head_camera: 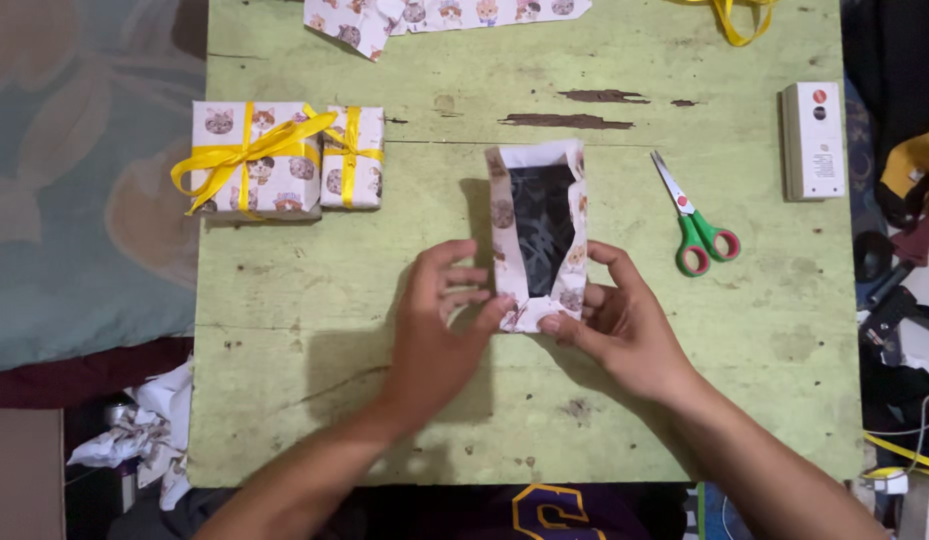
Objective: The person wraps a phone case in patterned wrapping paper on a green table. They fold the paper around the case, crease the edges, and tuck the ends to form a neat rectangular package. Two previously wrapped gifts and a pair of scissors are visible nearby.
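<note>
Partly wrapped box (pixel 540 232), at the centre of the frame on the pale green worktop (pixel 754 360): its dark top face remains bare, with cat-print paper standing up around its sides. The left hand (pixel 439 325) presses its fingertips against the lower left corner of the paper, fingers loosely curled; the right hand (pixel 624 320) pinches the lower right flap between thumb and fingers. The step in hand appears to be the folding of the near end of the wrapping. The next move would call for creasing the flaps flat over the dark face while keeping the box steady. In the upper left of the frame, two finished parcels (pixel 284 158) tied with yellow ribbon stand side by side. Green-handled scissors (pixel 694 222) lie to the right of the box, apart from it, and a white rectangular device (pixel 812 140) sits near the upper right edge. Spare cat-print paper (pixel 444 14) lies along the top edge.
</note>
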